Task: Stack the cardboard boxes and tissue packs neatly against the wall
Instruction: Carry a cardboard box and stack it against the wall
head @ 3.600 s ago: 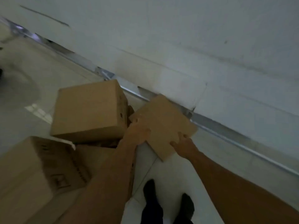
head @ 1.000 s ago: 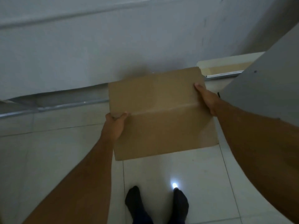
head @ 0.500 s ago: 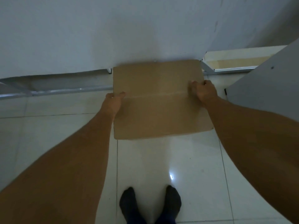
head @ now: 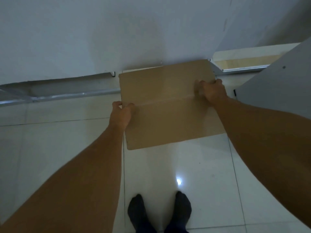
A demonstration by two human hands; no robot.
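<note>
both hands grip cardboard box (head: 168,105) edges; far edge seemingly meets wall (head: 101,39).

No text, label, brand or number can be read on anything here.

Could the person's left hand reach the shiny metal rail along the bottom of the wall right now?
Probably yes, though not freely. The left hand is closed on the flat brown cardboard sheet, close to the silver metal rail, with only bare white tiled floor between them. It would have to let go first.
</note>
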